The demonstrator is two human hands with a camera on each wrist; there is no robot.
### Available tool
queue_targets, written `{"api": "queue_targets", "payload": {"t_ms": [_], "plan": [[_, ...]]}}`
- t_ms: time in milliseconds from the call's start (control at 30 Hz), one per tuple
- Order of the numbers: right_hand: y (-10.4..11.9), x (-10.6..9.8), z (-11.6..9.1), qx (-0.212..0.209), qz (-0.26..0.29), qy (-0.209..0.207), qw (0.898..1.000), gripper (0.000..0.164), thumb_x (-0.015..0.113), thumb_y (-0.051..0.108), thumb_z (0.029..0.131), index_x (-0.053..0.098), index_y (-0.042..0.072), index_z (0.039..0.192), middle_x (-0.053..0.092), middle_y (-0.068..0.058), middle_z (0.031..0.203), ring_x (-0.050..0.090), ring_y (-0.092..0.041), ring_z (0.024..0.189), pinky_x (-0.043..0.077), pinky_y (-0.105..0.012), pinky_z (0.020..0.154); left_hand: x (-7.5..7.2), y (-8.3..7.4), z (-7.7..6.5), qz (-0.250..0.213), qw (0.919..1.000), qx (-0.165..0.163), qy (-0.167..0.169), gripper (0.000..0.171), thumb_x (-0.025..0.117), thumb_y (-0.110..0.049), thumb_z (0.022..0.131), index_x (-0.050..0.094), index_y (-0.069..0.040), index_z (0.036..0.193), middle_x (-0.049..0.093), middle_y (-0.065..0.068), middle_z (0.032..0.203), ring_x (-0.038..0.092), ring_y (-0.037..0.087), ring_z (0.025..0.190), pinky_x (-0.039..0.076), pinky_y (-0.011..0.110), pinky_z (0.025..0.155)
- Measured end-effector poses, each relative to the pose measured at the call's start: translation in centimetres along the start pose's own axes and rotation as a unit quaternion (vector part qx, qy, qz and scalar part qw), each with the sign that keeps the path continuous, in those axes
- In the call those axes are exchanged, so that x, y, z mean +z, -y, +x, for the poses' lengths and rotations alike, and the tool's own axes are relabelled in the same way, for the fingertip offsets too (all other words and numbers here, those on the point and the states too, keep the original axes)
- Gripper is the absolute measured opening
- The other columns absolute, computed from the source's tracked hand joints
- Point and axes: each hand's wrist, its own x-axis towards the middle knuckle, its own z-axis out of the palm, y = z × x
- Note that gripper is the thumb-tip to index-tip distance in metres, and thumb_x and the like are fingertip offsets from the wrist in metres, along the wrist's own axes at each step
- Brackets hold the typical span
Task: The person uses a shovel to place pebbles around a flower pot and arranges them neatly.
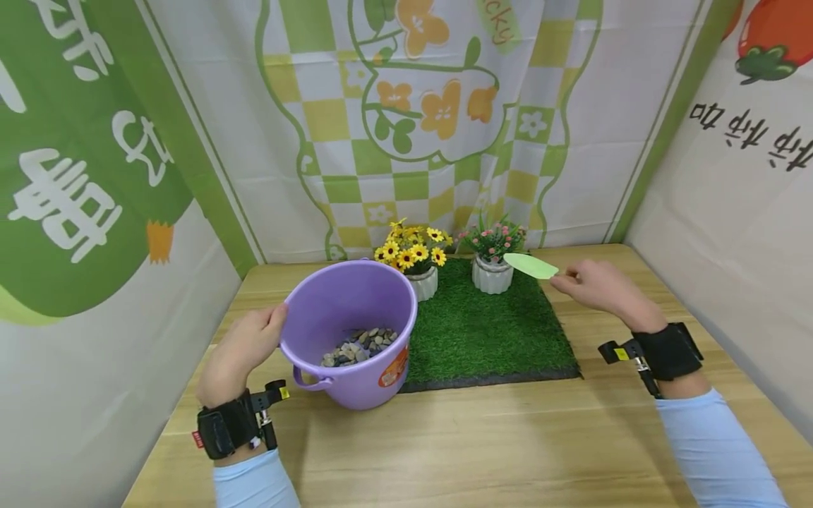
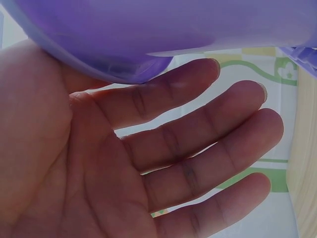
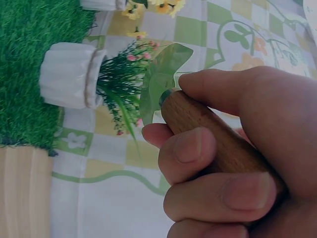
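Note:
My left hand (image 1: 249,339) holds the purple bucket (image 1: 365,384) at its left rim. In the left wrist view the thumb goes behind the rim, while the long fingers (image 2: 198,139) stretch along the outside. The bucket leans a little, and grey and tan pebbles (image 1: 362,346) lie at its bottom. My right hand (image 1: 603,286) grips a small garden trowel (image 1: 532,266) in the air to the right of the pink-flowered pot. Its wooden handle (image 3: 213,131) is wrapped by the curled fingers, with the thumb laid along it. The blade is light green.
A green turf mat (image 1: 489,339) covers the middle of the wooden table (image 1: 457,444). On its back part stand a white pot (image 1: 492,276) with pink flowers and another with yellow flowers (image 1: 413,247). Printed curtains (image 1: 419,176) enclose the back and sides.

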Motion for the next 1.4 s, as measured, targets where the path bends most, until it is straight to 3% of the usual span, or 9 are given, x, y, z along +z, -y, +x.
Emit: {"api": "queue_targets", "payload": {"t_ms": [167, 367, 600, 900, 1167, 1400], "plan": [[0.3, -0.5, -0.2, -0.007, -0.016, -0.006, 1.000, 0.040, 0.048, 0.042, 0.101, 0.064, 0.008, 0.089, 0.038, 0.001, 0.060, 0.037, -0.016, 0.054, 0.029, -0.031, 0.056, 0.3, -0.1, 0.2, 0.002, 0.9999, 0.011, 0.000, 0.062, 0.019, -0.047, 0.105, 0.062, -0.006, 0.123, 0.069, 0.014, 0.113, 0.060, 0.038, 0.116, 0.044, 0.059, 0.096], [0.7, -0.5, 0.0, -0.010, -0.025, -0.004, 1.000, 0.043, 0.048, 0.043, 0.101, 0.067, 0.004, 0.101, 0.046, -0.002, 0.063, 0.042, -0.016, 0.056, 0.031, -0.031, 0.057, 0.1, -0.1, 0.2, 0.005, 1.0000, 0.001, -0.003, 0.060, 0.020, -0.049, 0.105, 0.062, -0.009, 0.119, 0.069, 0.012, 0.110, 0.060, 0.033, 0.110, 0.046, 0.055, 0.091], [1.2, -0.9, 0.4, -0.014, -0.031, -0.014, 0.999, 0.041, 0.048, 0.045, 0.100, 0.058, 0.011, 0.080, 0.040, 0.000, 0.061, 0.035, -0.015, 0.052, 0.028, -0.031, 0.054, 0.2, 0.0, 0.2, 0.011, 0.9999, 0.002, -0.004, 0.058, 0.021, -0.047, 0.105, 0.063, -0.008, 0.114, 0.068, 0.010, 0.105, 0.060, 0.028, 0.102, 0.047, 0.048, 0.085], [2.5, -1.7, 0.9, -0.042, -0.039, 0.001, 0.998, 0.039, 0.046, 0.047, 0.101, 0.063, 0.013, 0.089, 0.042, 0.000, 0.063, 0.037, -0.014, 0.054, 0.030, -0.031, 0.058, 0.5, 0.2, 0.0, 0.000, 1.0000, 0.000, -0.003, 0.057, 0.022, -0.046, 0.105, 0.063, -0.007, 0.115, 0.069, 0.010, 0.103, 0.061, 0.029, 0.104, 0.047, 0.051, 0.088], [4.2, -2.5, 1.7, -0.075, -0.058, 0.006, 0.995, 0.039, 0.050, 0.039, 0.101, 0.050, 0.015, 0.070, 0.032, 0.003, 0.059, 0.029, -0.013, 0.053, 0.026, -0.030, 0.058, 0.2, 0.1, 0.1, 0.007, 0.9999, 0.006, -0.006, 0.055, 0.023, -0.045, 0.105, 0.064, -0.009, 0.108, 0.069, 0.008, 0.099, 0.062, 0.027, 0.100, 0.047, 0.049, 0.087], [5.8, -3.1, 2.8, -0.124, -0.085, 0.010, 0.989, 0.040, 0.053, 0.037, 0.100, 0.040, 0.017, 0.069, 0.028, 0.004, 0.061, 0.024, -0.012, 0.054, 0.021, -0.029, 0.057, -0.1, 0.2, 0.1, 0.007, 0.9999, 0.009, -0.011, 0.054, 0.024, -0.045, 0.105, 0.065, -0.009, 0.105, 0.068, 0.007, 0.096, 0.060, 0.025, 0.095, 0.047, 0.044, 0.082]]}}
